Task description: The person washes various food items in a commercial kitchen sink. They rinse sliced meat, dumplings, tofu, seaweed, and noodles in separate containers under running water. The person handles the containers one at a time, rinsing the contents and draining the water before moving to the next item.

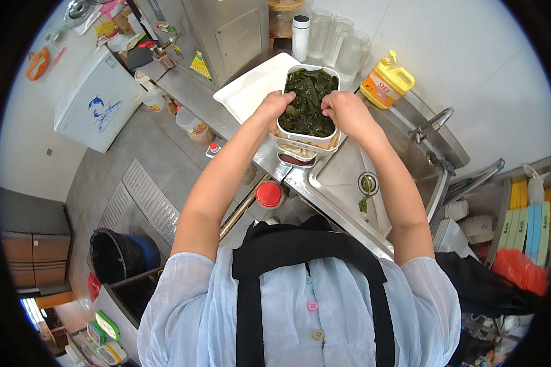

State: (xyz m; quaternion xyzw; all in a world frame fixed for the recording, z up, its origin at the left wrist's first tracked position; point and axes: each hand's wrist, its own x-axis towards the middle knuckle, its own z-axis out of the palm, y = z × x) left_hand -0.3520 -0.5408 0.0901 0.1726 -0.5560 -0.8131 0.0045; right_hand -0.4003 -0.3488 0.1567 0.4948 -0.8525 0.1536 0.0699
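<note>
A white rectangular plastic container (308,136) full of dark green seaweed (308,103) rests on top of several stacked food containers (298,151), at the counter's edge by the sink. My left hand (277,106) grips its left side, the thumb over the rim and touching the seaweed. At the right rim, my right hand (346,112) has its fingers curled over the seaweed's edge; whether they pinch any of it is hidden. Behind the stack lies a white tray (245,94), partly covered by the container.
To the right is a steel sink (344,176) with a green sprig (363,203) by its drain, and a faucet (434,124). Behind stand a yellow detergent jug (385,82), a white bottle (300,39) and clear glass pitchers (337,43). A red-lidded jar (269,194) stands below the counter.
</note>
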